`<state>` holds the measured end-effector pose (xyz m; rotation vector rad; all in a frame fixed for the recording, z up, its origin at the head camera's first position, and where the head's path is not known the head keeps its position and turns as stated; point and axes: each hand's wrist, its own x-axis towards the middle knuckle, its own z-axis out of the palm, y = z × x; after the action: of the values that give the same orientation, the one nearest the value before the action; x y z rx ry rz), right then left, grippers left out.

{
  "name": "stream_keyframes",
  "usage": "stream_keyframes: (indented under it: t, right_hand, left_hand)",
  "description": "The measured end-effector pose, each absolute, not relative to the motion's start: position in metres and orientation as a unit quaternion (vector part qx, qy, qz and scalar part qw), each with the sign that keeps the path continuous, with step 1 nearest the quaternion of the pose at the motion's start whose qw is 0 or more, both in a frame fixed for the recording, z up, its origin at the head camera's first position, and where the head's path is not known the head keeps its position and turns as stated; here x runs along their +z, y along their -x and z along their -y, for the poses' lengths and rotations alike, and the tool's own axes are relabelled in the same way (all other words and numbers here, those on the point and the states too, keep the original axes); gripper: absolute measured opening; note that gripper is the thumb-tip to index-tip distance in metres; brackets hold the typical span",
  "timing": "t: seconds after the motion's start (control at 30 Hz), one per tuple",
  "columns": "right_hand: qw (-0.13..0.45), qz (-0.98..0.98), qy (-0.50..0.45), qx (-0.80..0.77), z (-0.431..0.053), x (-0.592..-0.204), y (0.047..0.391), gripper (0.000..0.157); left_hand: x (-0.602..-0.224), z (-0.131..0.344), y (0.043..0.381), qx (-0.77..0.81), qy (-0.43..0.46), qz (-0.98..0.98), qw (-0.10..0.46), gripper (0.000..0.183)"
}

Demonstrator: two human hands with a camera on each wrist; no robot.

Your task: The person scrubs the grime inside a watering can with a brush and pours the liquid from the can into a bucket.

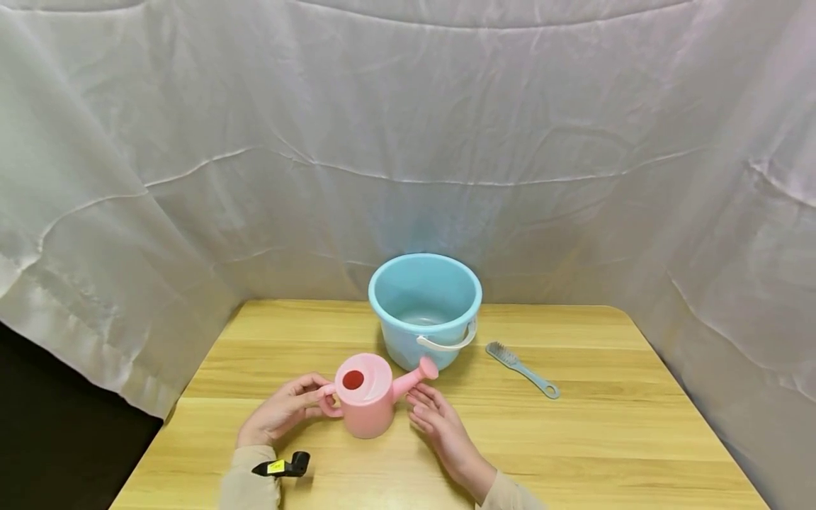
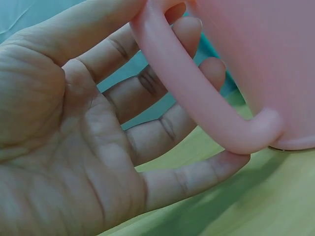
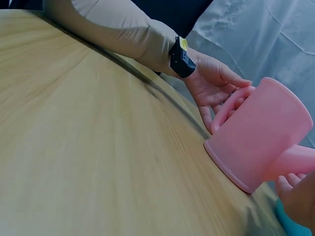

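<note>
A pink watering can (image 1: 370, 407) stands upright on the wooden table, its spout pointing right. My left hand (image 1: 283, 409) holds its handle (image 2: 182, 73); in the left wrist view the thumb lies at the handle's top and the fingers reach behind it. Beneath the spout (image 1: 408, 381), my right hand (image 1: 446, 435) has its fingers loosely extended, fingertips close to the spout's underside. In the right wrist view only part of that hand (image 3: 298, 201) shows at the lower right edge. Just behind the can stands a light blue bucket (image 1: 395, 340), its white handle (image 1: 446, 346) hanging at the front.
A blue-grey brush (image 1: 525, 372) lies on the table (image 1: 605, 425) right of the bucket, bristles up. Grey curtain (image 1: 446, 127) hangs behind the table and along its sides. A small black camera (image 1: 283, 465) sits on the left wrist.
</note>
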<state>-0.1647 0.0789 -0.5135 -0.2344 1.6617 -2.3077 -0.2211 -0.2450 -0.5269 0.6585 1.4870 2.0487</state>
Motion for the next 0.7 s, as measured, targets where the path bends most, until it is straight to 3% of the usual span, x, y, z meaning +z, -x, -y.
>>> stream_keyframes:
  t: [0.27, 0.7]
  right_hand:
    - [0.108, -0.583, 0.041, -0.804, -0.104, -0.512, 0.156, 0.063]
    - [0.039, -0.618, 0.016, -0.785, -0.149, -0.511, 0.151, 0.045]
  left_hand:
    - [-0.528, 0.216, 0.225, 0.74, -0.266, -0.55, 0.28, 0.025]
    - [-0.523, 0.167, 0.224, 0.731, -0.264, -0.549, 0.307, 0.02]
